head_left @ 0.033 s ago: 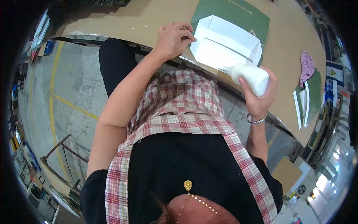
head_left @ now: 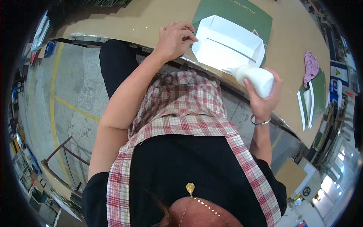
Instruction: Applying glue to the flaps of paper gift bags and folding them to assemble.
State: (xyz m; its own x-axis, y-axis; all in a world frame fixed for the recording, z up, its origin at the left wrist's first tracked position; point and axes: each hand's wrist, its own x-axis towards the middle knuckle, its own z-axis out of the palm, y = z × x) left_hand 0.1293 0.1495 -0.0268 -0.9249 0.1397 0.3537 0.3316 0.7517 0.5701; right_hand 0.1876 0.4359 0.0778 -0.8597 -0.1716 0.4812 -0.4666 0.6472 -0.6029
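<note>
On the table's near edge lies a green paper bag [head_left: 261, 20] with its white bottom flaps [head_left: 217, 51] folded out into a long hexagon. My right hand [head_left: 273, 89] is wrapped round a white plastic squeeze bottle [head_left: 257, 79]. The bottle is tilted, its nozzle pointing left at the near edge of the white flaps; I cannot tell whether the tip touches. My left hand [head_left: 176, 39] is at the left end of the flaps, fingers curled and fingertips drawn together by the paper's edge. Whether they pinch anything is hidden.
The brown tabletop [head_left: 295, 34] reaches away and to the right. A pink cloth [head_left: 311, 68] lies at the right, by another green-and-white folded paper piece [head_left: 315, 98]. Dark green things [head_left: 87, 5] stand at the far left. Below the table is a grey floor [head_left: 75, 87] with yellow lines.
The bottle and my right hand have shifted very slightly to the right. The left hand and the paper bag look almost the same.
</note>
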